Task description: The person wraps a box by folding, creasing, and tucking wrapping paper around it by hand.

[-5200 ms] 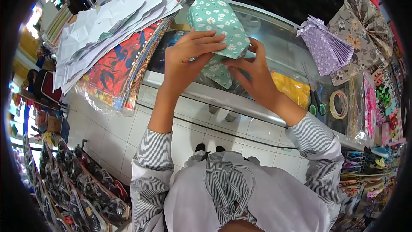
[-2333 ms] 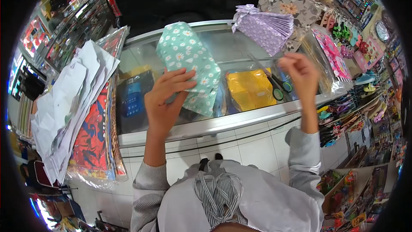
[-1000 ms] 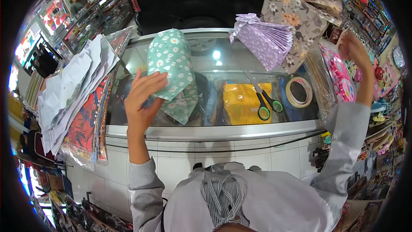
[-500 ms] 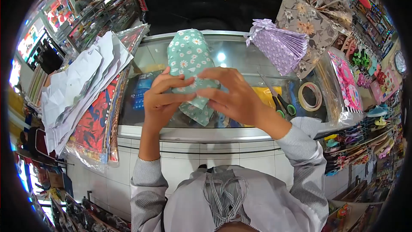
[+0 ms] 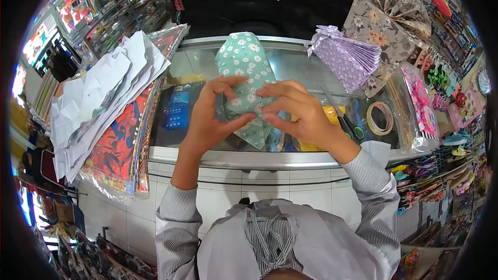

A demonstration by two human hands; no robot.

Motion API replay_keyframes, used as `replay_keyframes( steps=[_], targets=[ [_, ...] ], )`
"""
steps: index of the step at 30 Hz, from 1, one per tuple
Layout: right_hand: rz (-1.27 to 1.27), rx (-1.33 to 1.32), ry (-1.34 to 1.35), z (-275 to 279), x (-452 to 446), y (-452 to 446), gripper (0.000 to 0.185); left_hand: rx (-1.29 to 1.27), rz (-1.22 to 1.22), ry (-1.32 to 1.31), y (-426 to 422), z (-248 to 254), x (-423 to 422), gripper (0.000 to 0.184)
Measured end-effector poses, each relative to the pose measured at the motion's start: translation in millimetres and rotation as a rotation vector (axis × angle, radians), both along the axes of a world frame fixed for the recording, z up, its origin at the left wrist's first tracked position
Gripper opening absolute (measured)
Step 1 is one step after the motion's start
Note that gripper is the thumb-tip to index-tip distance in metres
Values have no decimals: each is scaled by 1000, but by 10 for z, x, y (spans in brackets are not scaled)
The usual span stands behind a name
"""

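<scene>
A package in green paper with white daisies (image 5: 244, 59) lies on the glass counter in front of me, its lower end tapering to a folded point. My left hand (image 5: 213, 111) is over its left side, thumb and fingers spread apart, the thumb tip at the paper near the lower fold. From the right, my right hand (image 5: 301, 111) reaches to the package with bent, separated fingers, the tips on or just above the paper. Whether the fingertips press on it I cannot tell. Right of that hand lie scissors (image 5: 342, 116) and a roll of tape (image 5: 379, 118).
Crumpled white paper sheets (image 5: 98, 91) lie over plastic-wrapped printed sheets (image 5: 116, 148) on the left. A purple pleated floral package (image 5: 347, 57) and a larger brown floral one (image 5: 381, 26) stand at the back right. A black car (image 5: 249, 0) is beyond the counter's metal edge (image 5: 233, 159).
My left hand has opened wider, its thumb now away from its fingers. My hands have moved apart from their near-touching position over the package. The whole view has shifted slightly.
</scene>
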State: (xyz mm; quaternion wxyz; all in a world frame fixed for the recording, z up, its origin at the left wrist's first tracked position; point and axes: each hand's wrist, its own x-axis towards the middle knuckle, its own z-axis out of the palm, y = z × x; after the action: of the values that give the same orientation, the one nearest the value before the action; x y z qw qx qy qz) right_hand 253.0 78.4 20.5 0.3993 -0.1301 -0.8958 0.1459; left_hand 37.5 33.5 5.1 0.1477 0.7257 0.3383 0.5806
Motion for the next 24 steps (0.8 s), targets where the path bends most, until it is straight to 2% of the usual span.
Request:
replay_keyframes(
  steps=[1, 4, 7, 10, 11, 12, 13, 14, 15, 16, 18, 20, 21, 23, 24],
  targets=[
    [-6, -59, 12, 39, -14, -2, 19, -26, -7, -129, 3, 6, 42, 41],
    [-100, -315, 129, 146, -129, -41, 15, -36, 111, 122, 17, 16, 0, 38],
    [-18, -455, 313, 195, -161, -28, 14, 7, 145, 296, 1, 28, -40, 39],
    [-67, -442, 398, 384, 155, -38, 11, 12, 143, 281, 5, 1, -49, 38],
    [-265, -332, 380, 526, 365, -92, 9, 12, 137, 281, 10, -3, -49, 38],
    [-347, -200, 509, 655, 597, -95, 10, 11, 133, 281, 8, 3, -52, 38],
    [-556, -41, 676, 714, 928, 34, 9, 9, 133, 280, 7, 8, -53, 38],
    [-755, 159, 700, 881, 1318, 113, 11, 4, 130, 273, 6, 13, -43, 37],
    [-736, 153, 890, 989, 1794, 313, 16, 6, 136, 283, 7, 13, -40, 37],
    [-870, 195, 920, 1071, 2176, 432, 23, 9, 144, 293, 7, 11, -42, 37],
    [-1014, 117, 850, 1088, 3092, 871, 25, 10, 154, 296, 6, 16, -36, 37],
    [-922, -103, 730, 920, 3533, 1343, 23, 3, 162, 278, -6, 21, -21, 37],
    [-1006, -297, 530, 922, 3575, 1450, 20, 5, 155, 288, -7, 20, -29, 38],
    [-765, -497, 272, 796, 3563, 1749, 16, 5, 147, 302, -8, 6, -42, 39],
    [-724, -625, 176, 767, 3501, 1825, 17, 0, 149, 301, -11, 2, -43, 38]
  ],
)
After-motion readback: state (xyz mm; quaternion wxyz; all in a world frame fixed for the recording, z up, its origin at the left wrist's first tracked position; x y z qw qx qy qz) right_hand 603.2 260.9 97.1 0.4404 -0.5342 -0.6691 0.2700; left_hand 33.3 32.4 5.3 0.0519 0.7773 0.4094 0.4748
